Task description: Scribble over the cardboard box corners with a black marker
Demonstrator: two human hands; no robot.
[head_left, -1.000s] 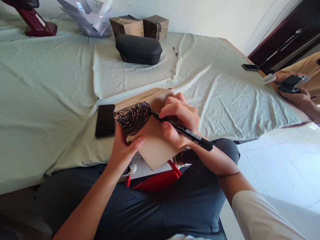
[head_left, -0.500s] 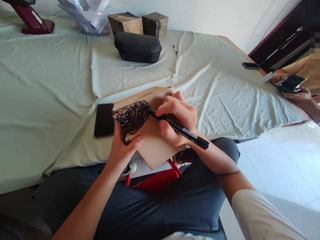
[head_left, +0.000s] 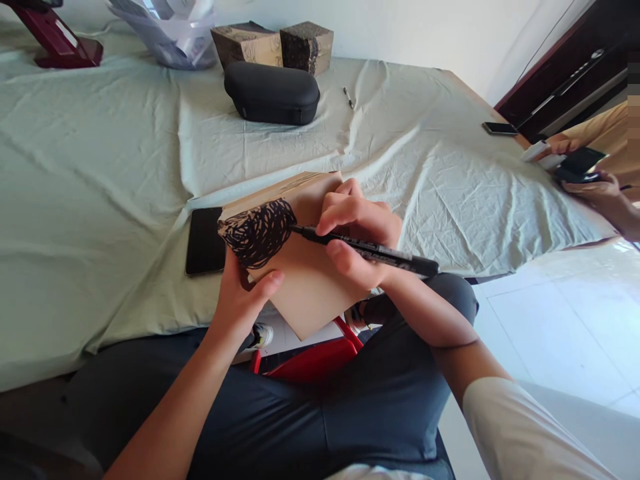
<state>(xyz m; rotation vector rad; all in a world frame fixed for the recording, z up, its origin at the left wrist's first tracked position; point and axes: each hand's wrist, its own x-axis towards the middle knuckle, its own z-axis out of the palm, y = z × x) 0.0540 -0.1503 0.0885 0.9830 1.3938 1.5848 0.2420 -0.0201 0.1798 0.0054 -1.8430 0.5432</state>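
A brown cardboard box (head_left: 310,293) leans at the table's near edge, tilted toward me. Dense black scribbles cover the left end of its facing side. My left hand (head_left: 245,287) grips the box's lower left corner, thumb on the front and the other fingers hidden behind it. In my right hand (head_left: 357,227) is a black marker (head_left: 380,252), pinched between thumb and fingers. Its tip touches the right edge of the scribbled patch. A dark phone (head_left: 205,241) lies partly behind the box on the left.
Further back on the cloth-covered table (head_left: 125,167) are a black case (head_left: 273,93), a small pen (head_left: 348,98), two scribbled cardboard boxes (head_left: 306,48), a plastic basket (head_left: 175,40) and a maroon stand (head_left: 70,47). At right, another person's hands (head_left: 595,187) hold a dark object near a phone (head_left: 500,129).
The marker has swung to a flatter angle, and its tip has moved slightly left and down along the scribbled edge. My left hand keeps its hold on the box.
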